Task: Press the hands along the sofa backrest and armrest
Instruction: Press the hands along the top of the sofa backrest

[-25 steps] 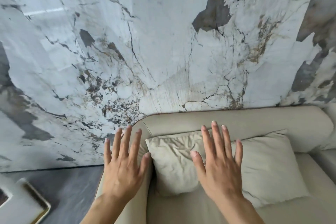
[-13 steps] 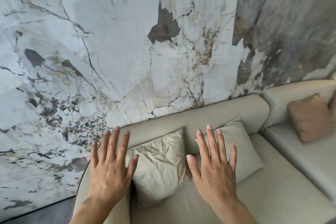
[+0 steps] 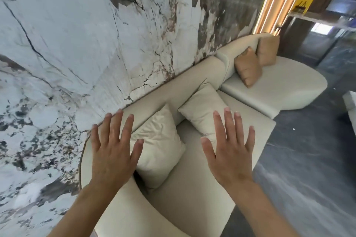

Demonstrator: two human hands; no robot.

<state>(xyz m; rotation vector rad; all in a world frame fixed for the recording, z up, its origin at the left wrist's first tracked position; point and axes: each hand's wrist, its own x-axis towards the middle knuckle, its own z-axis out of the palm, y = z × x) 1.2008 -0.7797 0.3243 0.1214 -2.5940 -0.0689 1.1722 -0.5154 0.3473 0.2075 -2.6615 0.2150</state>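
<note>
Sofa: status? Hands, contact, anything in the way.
Left hand open, flat over the corner of the backrest; contact unclear. Right hand open, spread above the seat. Two cream pillows lean against the backrest between the hands.

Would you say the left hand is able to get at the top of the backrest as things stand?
Probably yes: the left hand is spread open over the backrest corner, with nothing between them; the nearest cushion lies lower, to its right.

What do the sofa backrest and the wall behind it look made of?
Sofa backrest: cream leather or faux leather, smooth with a soft sheen; which one, I cannot tell. Wall: polished marble or marble-look slab, white with dark veins and a glossy surface.
</note>
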